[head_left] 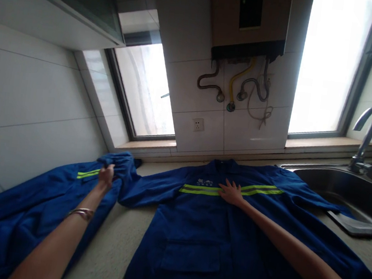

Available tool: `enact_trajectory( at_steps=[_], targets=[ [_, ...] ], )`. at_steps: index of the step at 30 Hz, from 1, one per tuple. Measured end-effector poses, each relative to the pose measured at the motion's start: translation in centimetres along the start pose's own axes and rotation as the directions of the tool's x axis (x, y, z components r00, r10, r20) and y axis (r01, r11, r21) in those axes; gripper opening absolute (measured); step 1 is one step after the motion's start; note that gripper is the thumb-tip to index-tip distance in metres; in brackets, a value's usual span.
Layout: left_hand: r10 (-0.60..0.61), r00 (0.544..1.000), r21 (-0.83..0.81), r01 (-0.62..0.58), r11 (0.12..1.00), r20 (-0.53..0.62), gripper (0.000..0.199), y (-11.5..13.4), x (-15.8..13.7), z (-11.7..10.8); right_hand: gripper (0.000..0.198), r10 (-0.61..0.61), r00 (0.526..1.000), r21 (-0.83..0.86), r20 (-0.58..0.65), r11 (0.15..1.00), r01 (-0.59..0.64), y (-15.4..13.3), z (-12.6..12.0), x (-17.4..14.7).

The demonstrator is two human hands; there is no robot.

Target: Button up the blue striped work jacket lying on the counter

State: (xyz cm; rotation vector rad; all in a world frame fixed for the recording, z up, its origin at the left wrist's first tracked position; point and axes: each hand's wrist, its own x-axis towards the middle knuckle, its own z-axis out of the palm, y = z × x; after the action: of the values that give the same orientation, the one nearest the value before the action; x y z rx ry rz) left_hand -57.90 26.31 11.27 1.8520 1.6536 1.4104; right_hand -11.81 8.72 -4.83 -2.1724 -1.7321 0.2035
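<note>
A dark blue work jacket [192,222] lies spread on the counter, front up, its collar towards the wall. Yellow-green reflective stripes and a small white print cross its chest. My right hand [232,192] rests flat on the chest stripe, fingers apart. At the left, my left hand [106,176] is closed on bunched blue cloth at the end of the jacket's sleeve [126,173]. Under and beside that hand lies a second blue garment [42,203] with a similar stripe; where the two cloths meet is hard to make out.
A steel sink [323,181] with a tap [364,139] is at the right, the other sleeve reaching its edge. Pale counter [116,235] shows between the garments. A water heater [251,21] with pipes hangs above, between two windows. A cabinet [60,2] overhangs the upper left.
</note>
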Motion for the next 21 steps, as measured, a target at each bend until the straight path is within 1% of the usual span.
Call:
enact_trajectory(
  at_steps=[2,3,4,5,6,7,8,9,10,12,13,15,16,18,21],
  targets=[
    [0.055,0.994,-0.044,-0.051,0.998,0.098,0.029,2.7,-1.3,2.6,0.059,-0.021,0.999,0.054,-0.03,0.998,0.023,-0.8,-0.7,0.1],
    [0.101,0.983,-0.061,-0.093,0.994,0.151,0.029,3.9,-2.3,3.9,0.061,-0.042,0.998,0.072,-0.05,0.996,0.045,-1.4,-1.2,0.2],
    [0.168,0.962,-0.073,-0.156,0.985,0.215,0.031,5.0,-3.6,5.3,0.063,-0.079,0.994,0.102,-0.078,0.991,0.087,-2.2,-1.7,0.1],
    [0.264,0.917,-0.081,-0.251,0.965,0.297,0.033,6.0,-5.2,6.4,0.067,-0.136,0.984,0.154,-0.116,0.976,0.153,-3.1,-2.3,-0.1],
    [0.347,0.856,-0.094,-0.337,0.937,0.383,0.035,6.9,-6.9,7.4,0.072,-0.208,0.965,0.228,-0.163,0.943,0.242,-4.1,-2.8,-0.3],
    [0.405,0.792,-0.117,-0.398,0.91,0.458,0.037,7.7,-8.8,8.2,0.079,-0.282,0.934,0.313,-0.218,0.887,0.34,-5.2,-3.4,-0.7],
    [0.453,0.731,-0.152,-0.441,0.884,0.51,0.039,8.4,-10.6,8.7,0.085,-0.345,0.897,0.392,-0.277,0.811,0.433,-6.2,-4.0,-1.2],
    [0.501,0.671,-0.203,-0.474,0.857,0.546,0.04,9.1,-12.3,9.0,0.09,-0.394,0.856,0.448,-0.334,0.733,0.512,-7.1,-4.6,-1.7],
    [0.538,0.622,-0.251,-0.492,0.834,0.569,0.042,9.7,-13.9,9.1,0.094,-0.429,0.818,0.473,-0.382,0.67,0.572,-7.9,-5.2,-2.4],
    [0.593,0.542,-0.331,-0.506,0.796,0.596,0.043,10.7,-16.2,8.9,0.094,-0.464,0.763,0.452,-0.45,0.618,0.643,-8.9,-6.4,-3.7],
    [0.607,0.514,-0.358,-0.505,0.785,0.606,0.043,11.2,-17.0,8.7,0.089,-0.476,0.74,0.437,-0.475,0.602,0.668,-9.1,-7.1,-4.3],
    [0.626,0.47,-0.395,-0.502,0.769,0.622,0.042,12.0,-18.0,8.0,0.073,-0.517,0.714,0.447,-0.473,0.557,0.7,-9.0,-8.5,-5.5],
    [0.633,0.454,-0.407,-0.502,0.763,0.626,0.041,12.4,-18.3,7.7,0.065,-0.538,0.715,0.473,-0.447,0.535,0.699,-8.8,-9.1,-6.0],
    [0.628,0.449,-0.406,-0.498,0.766,0.635,0.041,13.1,-18.9,7.0,0.05,-0.571,0.738,0.528,-0.36,0.527,0.666,-8.2,-10.1,-7.1],
    [0.607,0.442,-0.377,-0.504,0.777,0.66,0.051,14.1,-20.2,6.4,0.039,-0.547,0.791,0.561,-0.272,0.578,0.592,-7.3,-10.8,-8.6]
  ],
)
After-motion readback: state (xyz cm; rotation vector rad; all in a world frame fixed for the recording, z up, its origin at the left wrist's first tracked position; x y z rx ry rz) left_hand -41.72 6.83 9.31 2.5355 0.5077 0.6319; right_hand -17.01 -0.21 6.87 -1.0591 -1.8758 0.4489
